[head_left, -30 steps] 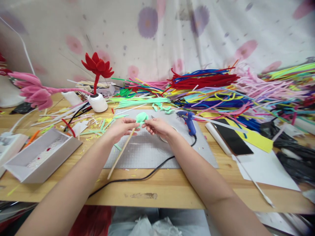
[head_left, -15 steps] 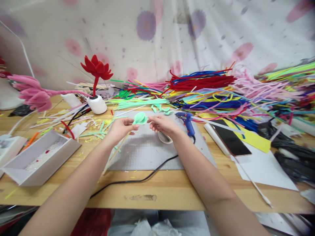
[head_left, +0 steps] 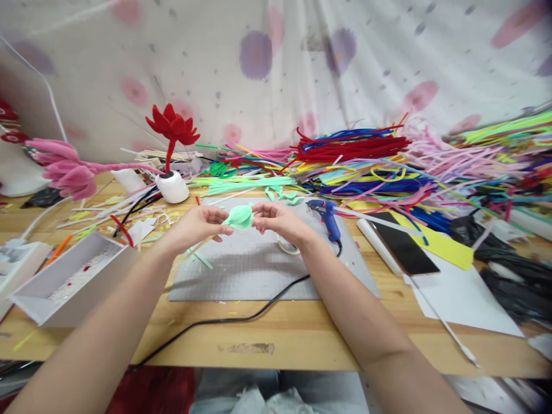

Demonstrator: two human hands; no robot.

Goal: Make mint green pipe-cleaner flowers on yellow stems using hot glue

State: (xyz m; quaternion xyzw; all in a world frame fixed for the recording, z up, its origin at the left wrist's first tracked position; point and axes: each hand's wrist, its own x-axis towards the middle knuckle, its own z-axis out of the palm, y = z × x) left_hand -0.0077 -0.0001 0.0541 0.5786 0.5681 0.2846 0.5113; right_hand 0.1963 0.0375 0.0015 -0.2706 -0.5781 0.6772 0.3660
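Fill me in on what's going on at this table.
A person is handling a mint-green, petalled piece above a grey mat. The left hand holds it by one end, and the right hand's fingers are at the opposite end, though their exact grip is unclear. A blue glue gun lies to the right. Behind, a red flower stands in a white pot, with colourful fuzzy stems piled along the back.
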